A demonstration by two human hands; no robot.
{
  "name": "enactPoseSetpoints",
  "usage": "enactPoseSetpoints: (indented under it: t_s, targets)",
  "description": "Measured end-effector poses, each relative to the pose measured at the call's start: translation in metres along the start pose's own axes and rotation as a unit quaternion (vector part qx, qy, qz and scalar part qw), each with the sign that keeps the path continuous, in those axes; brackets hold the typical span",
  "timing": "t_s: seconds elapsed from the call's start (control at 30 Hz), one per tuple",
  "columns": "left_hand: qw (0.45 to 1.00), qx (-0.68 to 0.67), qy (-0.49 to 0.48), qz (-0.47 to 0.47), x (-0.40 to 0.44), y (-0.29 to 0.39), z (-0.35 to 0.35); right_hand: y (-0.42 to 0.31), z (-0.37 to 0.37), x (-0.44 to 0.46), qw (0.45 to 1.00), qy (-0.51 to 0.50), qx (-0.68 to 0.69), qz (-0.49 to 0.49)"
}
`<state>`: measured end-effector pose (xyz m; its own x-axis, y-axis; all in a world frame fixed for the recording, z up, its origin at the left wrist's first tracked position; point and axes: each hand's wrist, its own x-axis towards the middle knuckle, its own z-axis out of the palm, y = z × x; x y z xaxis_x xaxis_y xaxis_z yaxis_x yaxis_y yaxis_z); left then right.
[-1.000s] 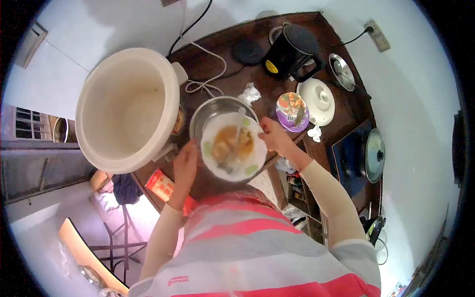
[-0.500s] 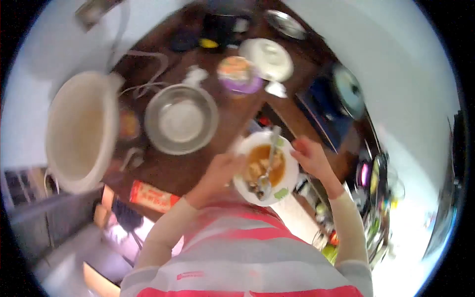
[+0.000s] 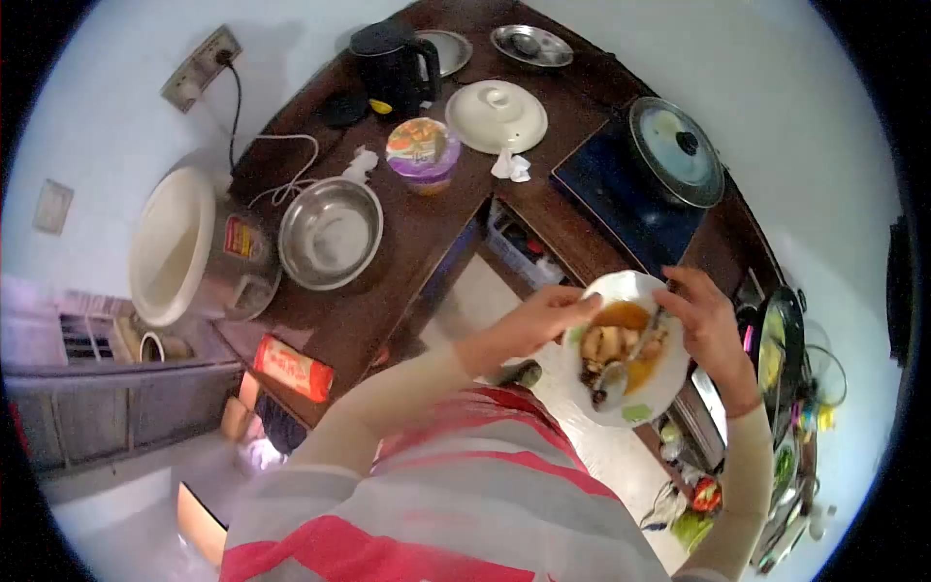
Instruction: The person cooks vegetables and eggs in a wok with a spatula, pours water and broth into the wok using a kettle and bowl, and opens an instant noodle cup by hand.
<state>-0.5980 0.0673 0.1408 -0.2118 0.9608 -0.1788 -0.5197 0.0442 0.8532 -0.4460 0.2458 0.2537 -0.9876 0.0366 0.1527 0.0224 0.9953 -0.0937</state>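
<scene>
From my head view, the white plate (image 3: 648, 405) of brown, soupy food (image 3: 621, 341) is held above the floor, right of the steel bowl (image 3: 331, 234). My left hand (image 3: 533, 325) and right hand (image 3: 713, 325) pinch opposite rims; a metal spoon (image 3: 628, 361) lies in it.

From here I see a black kettle (image 3: 386, 70) at the far side, a purple tub (image 3: 423, 157) nearer, a cream lid (image 3: 497, 118) to the tub's right, and, near left, a red packet (image 3: 293, 369).
</scene>
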Motion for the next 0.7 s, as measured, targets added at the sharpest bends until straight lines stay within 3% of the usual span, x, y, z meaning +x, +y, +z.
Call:
enactPoseSetpoints:
  t_s: [0.1,0.13,0.27,0.3,0.37,0.43,0.5,0.7]
  targets:
    - [1.0,-0.024,-0.002,-0.014,0.019,-0.011,0.034,0.035,-0.012,-0.038,0.999,0.018,0.022,0.016]
    - [0.999,0.026,0.02,0.015,0.024,-0.019,0.042,0.044,-0.012,-0.05,1.0,0.007,0.017,0.012]
    - [0.999,0.036,-0.016,0.01,0.06,-0.043,0.071,0.083,-0.042,-0.111,0.998,-0.034,-0.055,0.026]
    - [0.996,0.062,-0.018,0.054,0.067,-0.041,0.078,0.087,-0.044,-0.125,0.996,-0.038,-0.082,0.026]
    - [0.999,-0.04,-0.005,-0.011,0.078,-0.045,0.087,0.088,-0.052,-0.152,0.994,-0.053,-0.096,0.018]
    - [0.999,0.01,-0.006,-0.035,0.089,-0.048,0.092,0.092,-0.051,-0.18,0.991,-0.003,-0.137,-0.004]
    - [0.997,-0.055,0.029,-0.056,0.101,-0.048,0.11,0.096,-0.051,-0.209,0.99,0.01,-0.139,-0.013]
    - [0.993,-0.069,-0.016,-0.089,0.138,-0.029,0.13,0.066,-0.043,-0.243,0.988,0.07,-0.04,0.13]
